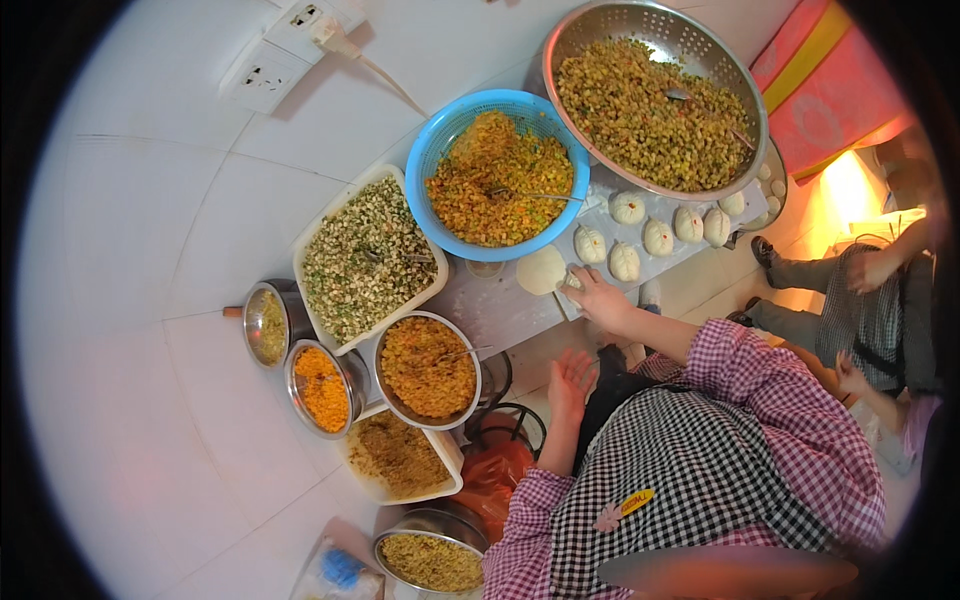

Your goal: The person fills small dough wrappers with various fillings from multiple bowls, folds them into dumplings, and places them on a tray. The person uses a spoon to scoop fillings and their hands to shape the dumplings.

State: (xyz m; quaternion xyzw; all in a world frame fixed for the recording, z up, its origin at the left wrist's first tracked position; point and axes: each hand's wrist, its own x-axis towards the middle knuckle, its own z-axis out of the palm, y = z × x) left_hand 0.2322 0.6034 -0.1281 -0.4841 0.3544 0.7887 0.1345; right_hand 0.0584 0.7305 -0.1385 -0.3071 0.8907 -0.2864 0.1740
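My right hand reaches over the edge of the work table, its fingers closed around a small pale dough piece, partly hidden by them. Touching or just left of it lies a flat round dough wrapper. My left hand is held off the table's near edge, palm up, fingers apart, with nothing in it. Several pleated filled buns with small red or orange spots stand on the table to the right. Behind the wrapper is a blue plastic colander of orange-brown chopped filling with a spoon.
A large steel colander of filling overhangs the back right. White tubs and steel bowls of fillings stand left. A wall socket holds a plug. Another person in a checked apron is at the right.
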